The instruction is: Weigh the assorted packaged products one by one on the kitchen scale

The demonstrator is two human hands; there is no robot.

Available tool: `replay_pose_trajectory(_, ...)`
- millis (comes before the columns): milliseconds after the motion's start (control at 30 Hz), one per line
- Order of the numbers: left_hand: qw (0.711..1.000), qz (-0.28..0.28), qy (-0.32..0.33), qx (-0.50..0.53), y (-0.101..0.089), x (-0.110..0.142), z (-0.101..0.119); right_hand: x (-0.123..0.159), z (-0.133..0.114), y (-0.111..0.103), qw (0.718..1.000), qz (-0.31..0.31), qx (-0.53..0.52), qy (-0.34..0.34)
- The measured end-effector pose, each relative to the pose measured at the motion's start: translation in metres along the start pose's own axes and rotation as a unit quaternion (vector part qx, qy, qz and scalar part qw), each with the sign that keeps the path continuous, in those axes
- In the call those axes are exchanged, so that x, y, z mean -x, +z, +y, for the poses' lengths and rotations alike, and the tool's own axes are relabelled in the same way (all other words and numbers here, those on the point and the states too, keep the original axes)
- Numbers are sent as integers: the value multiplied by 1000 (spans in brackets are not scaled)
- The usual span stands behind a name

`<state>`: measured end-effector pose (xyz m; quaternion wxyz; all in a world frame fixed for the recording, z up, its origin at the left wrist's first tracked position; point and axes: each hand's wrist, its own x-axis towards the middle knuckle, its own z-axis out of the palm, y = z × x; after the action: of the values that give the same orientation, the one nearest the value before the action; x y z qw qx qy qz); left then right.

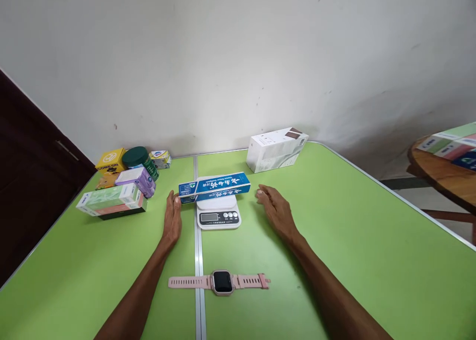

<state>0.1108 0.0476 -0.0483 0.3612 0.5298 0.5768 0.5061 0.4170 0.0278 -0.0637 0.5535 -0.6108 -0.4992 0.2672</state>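
A blue toothpaste box (217, 185) lies crosswise on a white digital kitchen scale (219, 217), overhanging it on both sides. The scale's dark display and several round buttons face me. My left hand (172, 218) rests upright at the box's left end, fingers extended and holding nothing; whether the fingertips touch the box I cannot tell. Right of the box, apart from it, my right hand (275, 211) is held with its fingers loosely bent and nothing in it. Closer to me lies a pink-strapped smartwatch (222, 282), its strap stretched out flat.
Several boxes, among them a yellow one (110, 161), a purple pack (137, 180) and a green-and-white box (111, 199), stand at the left with a dark green jar (139, 160). A white box (277, 150) is near the wall. A wooden table (442, 173) stands at right.
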Motion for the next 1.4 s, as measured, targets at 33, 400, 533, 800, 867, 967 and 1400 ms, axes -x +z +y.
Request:
replay_pose_trajectory(33,1000,1,-1,17,-1,-3,-5,-2,4,-1,1000,-3,25,-15)
replay_pose_trajectory(400,999,32,5,39,-2,-7,-15,-4,13,-2,997,1,66,-49)
replay_pose_trajectory(533,999,39,29,10,-1,1,-9,3,2,-2,999,-1,39,-35)
replay_pose_trajectory(800,996,-10,83,-35,16,32,8,26,-19,19,998,-42,-48,0)
replay_pose_trajectory(867,998,2,70,-11,17,38,14,32,-22,23,999,-31,-43,-3)
replay_pose_trajectory(967,996,50,74,12,6,42,25,41,-33,31,998,-35,-36,-26)
replay_pose_trajectory(1400,913,379,90,-121,-197,-38,35,62,-156,223,942,-287,-160,-61)
